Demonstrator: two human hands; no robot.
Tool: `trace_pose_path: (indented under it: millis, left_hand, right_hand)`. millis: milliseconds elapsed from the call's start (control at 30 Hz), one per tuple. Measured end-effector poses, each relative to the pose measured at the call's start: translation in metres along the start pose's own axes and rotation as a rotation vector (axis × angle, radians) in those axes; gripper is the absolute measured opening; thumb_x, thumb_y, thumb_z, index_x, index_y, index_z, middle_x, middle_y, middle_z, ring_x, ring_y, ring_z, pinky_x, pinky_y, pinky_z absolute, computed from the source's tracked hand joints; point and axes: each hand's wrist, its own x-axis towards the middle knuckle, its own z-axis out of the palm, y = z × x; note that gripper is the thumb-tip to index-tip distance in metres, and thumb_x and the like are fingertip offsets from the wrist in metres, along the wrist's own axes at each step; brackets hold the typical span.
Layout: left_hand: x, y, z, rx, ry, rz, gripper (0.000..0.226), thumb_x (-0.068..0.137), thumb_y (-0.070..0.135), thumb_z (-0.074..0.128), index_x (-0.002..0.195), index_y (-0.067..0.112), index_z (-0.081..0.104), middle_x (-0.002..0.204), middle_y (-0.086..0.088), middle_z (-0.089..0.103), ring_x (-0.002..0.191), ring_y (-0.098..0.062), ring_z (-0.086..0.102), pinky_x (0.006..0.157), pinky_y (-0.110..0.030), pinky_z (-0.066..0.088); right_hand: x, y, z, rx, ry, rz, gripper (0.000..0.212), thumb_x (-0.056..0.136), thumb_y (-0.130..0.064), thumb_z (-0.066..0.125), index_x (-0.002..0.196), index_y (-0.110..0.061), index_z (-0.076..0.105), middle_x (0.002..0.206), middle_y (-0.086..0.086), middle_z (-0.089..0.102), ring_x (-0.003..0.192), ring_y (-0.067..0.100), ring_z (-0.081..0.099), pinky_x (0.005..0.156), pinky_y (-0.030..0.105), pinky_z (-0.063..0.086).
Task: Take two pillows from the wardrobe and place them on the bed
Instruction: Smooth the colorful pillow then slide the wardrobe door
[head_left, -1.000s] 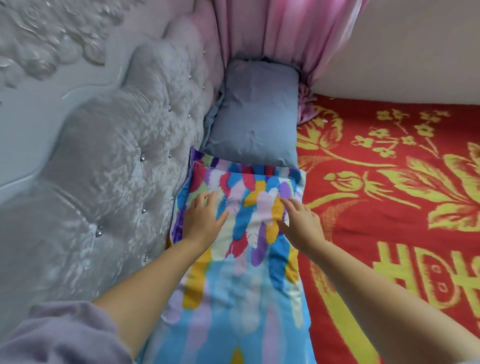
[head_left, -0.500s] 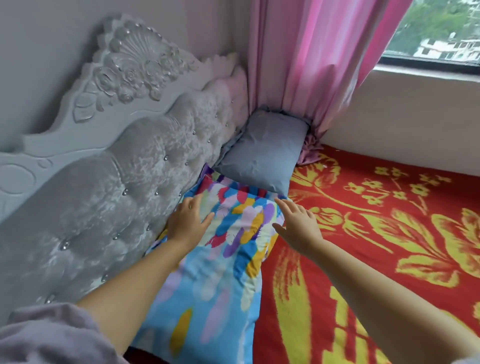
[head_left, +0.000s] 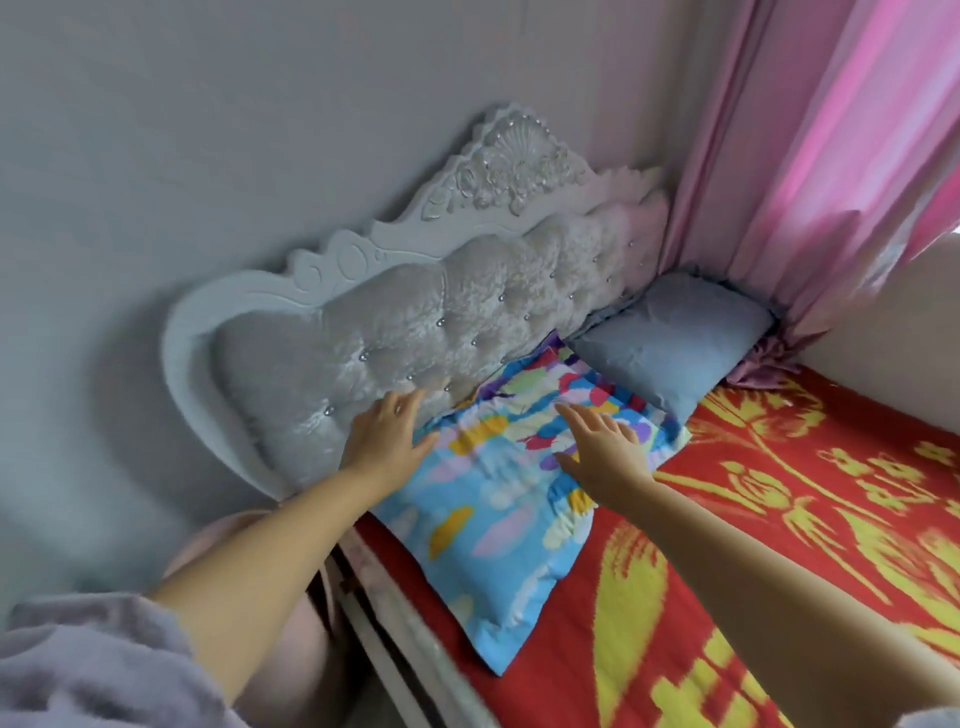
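Note:
Two pillows lie side by side along the head of the bed (head_left: 810, 519), which has a red and yellow cover. A colourful pillow (head_left: 498, 514) with blue, yellow and pink patches sits nearer me. A plain grey-blue pillow (head_left: 670, 348) rests in the far corner, touching the colourful one. My left hand (head_left: 387, 436) hovers open at the colourful pillow's left edge, by the headboard. My right hand (head_left: 602, 447) is open with spread fingers just above the same pillow's middle. Neither hand grips anything.
A tufted silver headboard (head_left: 395, 332) with a carved white frame backs the pillows against a grey wall. Pink curtains (head_left: 810, 156) hang at the right, down to the bed's corner. The bed's white side rail (head_left: 384, 649) runs below my left arm.
Both hands have lifted off the colourful pillow and drawn back. The view has pulled away and swung up, showing the whole headboard and the bed's edge.

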Motion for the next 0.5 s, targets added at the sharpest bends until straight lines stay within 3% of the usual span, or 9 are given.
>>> trace_pose_path:
  millis: [233,500]
  left_hand:
    - [-0.209,-0.025,-0.049,-0.069,-0.023,-0.183,0.06,0.088,0.04,0.056,0.139,0.015,0.037,0.134,-0.011,0.046,0.118,-0.03,0.05,0.098,-0.043,0.042]
    - [-0.388,-0.038,-0.102,0.119,0.024,-0.323,0.058,0.086,0.042,0.055,0.137,0.018,0.039,0.133,-0.007,0.05,0.117,-0.029,0.051,0.092,-0.04,0.045]
  right_hand:
    - [-0.109,-0.106,0.014,0.036,-0.068,-0.185,0.066,0.094,-0.041,0.049,0.15,-0.026,0.017,0.156,-0.001,0.024,0.141,0.025,0.027,0.114,0.047,0.024]
    - [-0.215,-0.217,0.026,0.014,-0.107,-0.516,0.061,0.093,-0.04,0.048,0.147,-0.027,0.024,0.151,-0.003,0.034,0.138,0.022,0.032,0.112,0.043,0.026]
